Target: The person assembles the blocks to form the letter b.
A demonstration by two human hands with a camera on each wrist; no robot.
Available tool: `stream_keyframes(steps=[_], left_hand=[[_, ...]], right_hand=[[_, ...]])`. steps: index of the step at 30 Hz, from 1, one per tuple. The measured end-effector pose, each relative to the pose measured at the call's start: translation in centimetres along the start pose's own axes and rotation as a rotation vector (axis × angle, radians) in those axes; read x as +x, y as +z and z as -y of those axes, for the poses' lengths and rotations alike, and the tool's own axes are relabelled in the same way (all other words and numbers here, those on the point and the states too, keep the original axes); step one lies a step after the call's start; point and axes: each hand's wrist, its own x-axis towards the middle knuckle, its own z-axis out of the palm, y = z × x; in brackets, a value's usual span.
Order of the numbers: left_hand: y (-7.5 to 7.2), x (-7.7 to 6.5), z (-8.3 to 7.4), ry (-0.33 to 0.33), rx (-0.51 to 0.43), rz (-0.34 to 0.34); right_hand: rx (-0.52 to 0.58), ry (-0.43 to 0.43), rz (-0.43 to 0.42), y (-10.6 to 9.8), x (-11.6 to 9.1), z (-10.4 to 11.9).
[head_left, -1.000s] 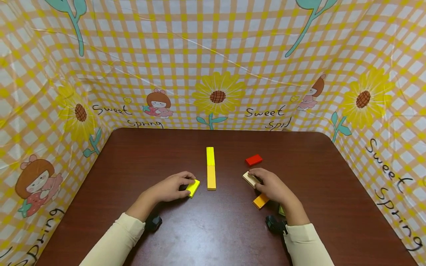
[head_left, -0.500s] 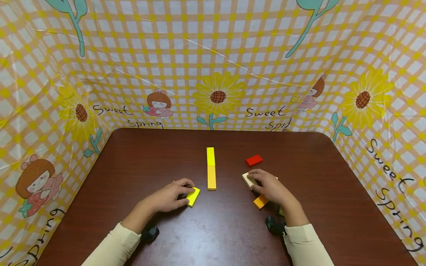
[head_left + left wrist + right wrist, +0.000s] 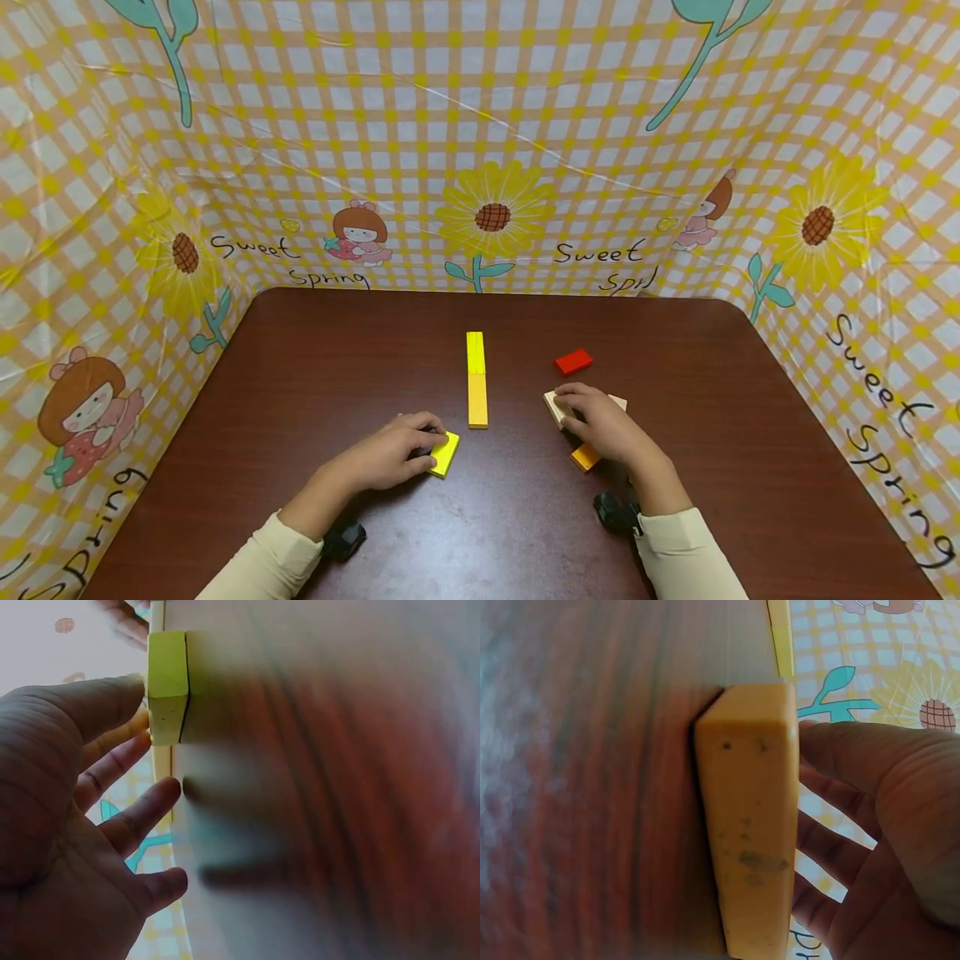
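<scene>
A bright yellow block [image 3: 447,457] lies on the brown table, and my left hand [image 3: 393,450] pinches its left side between thumb and fingers. The left wrist view shows the same yellow block [image 3: 167,664] at the thumb tip, with the outer fingers spread. To the right, my right hand [image 3: 602,425] grips a cream block [image 3: 552,408], thumb on the near side and fingers over the far part. In the right wrist view an orange block [image 3: 754,825] hides that cream block. Between the hands, a yellow block [image 3: 476,353] and a deeper yellow block [image 3: 477,402] lie end to end.
A red block [image 3: 573,362] lies beyond the right hand. Another pale block [image 3: 619,402] sticks out behind that hand's knuckles. Checked, flower-printed cloth [image 3: 491,125] walls in the table [image 3: 337,342] at the back and sides.
My left hand has drawn the yellow block nearer the person and slightly right. The right hand has shifted a little left with the cream block, uncovering the pale block; a green block is now hidden.
</scene>
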Motion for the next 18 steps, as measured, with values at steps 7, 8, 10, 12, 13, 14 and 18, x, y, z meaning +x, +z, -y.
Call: stream_keyframes(steps=[7, 8, 10, 12, 13, 14, 18], left_hand=[[0.5, 0.1, -1.0, 0.037, 0.002, -0.007], [0.5, 0.2, -1.1, 0.047, -0.003, -0.009], [0.7, 0.3, -1.4, 0.066, 0.000, -0.010], [0.9, 0.5, -1.6, 0.073, 0.002, -0.006], [1.0, 0.6, -1.8, 0.073, -0.001, -0.003], [1.0, 0.7, -1.9, 0.068, 0.000, 0.002], [1.4, 1.1, -1.9, 0.067, 0.017, 0.009]], right_hand=[[0.026, -0.005, 0.012, 0.1, -0.3, 0.3], [0.027, -0.009, 0.010, 0.1, -0.3, 0.3], [0.025, -0.024, 0.006, 0.2, -0.3, 0.5], [0.026, -0.037, 0.006, 0.3, -0.4, 0.7], [0.029, -0.037, 0.009, 0.3, -0.4, 0.8], [0.031, -0.039, 0.012, 0.4, -0.4, 0.9], [0.047, -0.028, 0.014, 0.7, -0.5, 1.1]])
